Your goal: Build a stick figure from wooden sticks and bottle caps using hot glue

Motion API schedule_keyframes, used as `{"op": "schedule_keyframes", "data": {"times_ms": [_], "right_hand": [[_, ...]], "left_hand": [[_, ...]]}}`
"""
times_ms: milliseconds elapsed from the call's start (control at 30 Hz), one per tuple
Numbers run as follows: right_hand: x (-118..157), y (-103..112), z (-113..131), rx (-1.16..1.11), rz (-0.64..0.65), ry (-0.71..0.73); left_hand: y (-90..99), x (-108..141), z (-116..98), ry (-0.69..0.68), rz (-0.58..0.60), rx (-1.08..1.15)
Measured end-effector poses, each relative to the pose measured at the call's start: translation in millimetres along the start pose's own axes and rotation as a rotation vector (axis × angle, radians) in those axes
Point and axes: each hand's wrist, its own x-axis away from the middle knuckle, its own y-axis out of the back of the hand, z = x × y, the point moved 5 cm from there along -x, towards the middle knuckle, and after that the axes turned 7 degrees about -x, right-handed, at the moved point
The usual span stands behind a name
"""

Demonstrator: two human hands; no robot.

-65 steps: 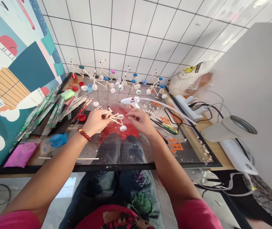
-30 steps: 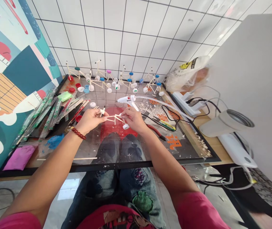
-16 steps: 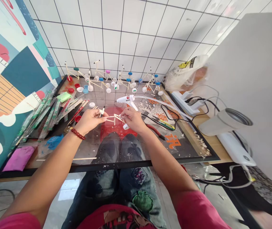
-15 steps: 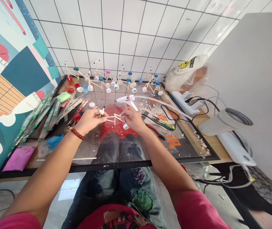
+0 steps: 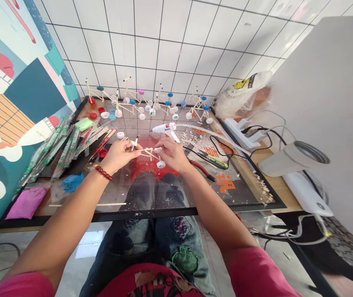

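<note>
Between my hands, over the glass-topped table, is a small frame of pale sticks. My left hand pinches its left end, where a black-tipped stick stands up. Closed on the frame's right side is my right hand, its fingertips near the sticks. A white bottle cap hangs at the frame's lower right, beneath my right fingers. Just beyond my right hand lies a white glue gun.
Several stick models with caps line the back edge. Wrapped sticks and a pink packet lie left. Red-handled pliers, a cable, a power strip and a grey cup are at right.
The stick frame has turned slightly between my hands, and its white cap has shifted a little left. The black-tipped stick leans more to the right. Both hands keep their hold.
</note>
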Motion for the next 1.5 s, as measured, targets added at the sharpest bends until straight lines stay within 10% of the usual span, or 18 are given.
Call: {"op": "schedule_keyframes", "data": {"times_ms": [1033, 1500], "right_hand": [[-0.5, -14.5, 8.7, 0.026, 0.033, 0.076], [-3.5, -10.2, 3.1, -0.373, -0.073, 0.093]], "left_hand": [[-1.3, 1.5, -5.7, 0.001, 0.002, 0.036], [-0.6, 1.6, -3.9, -0.018, 0.011, 0.058]]}}
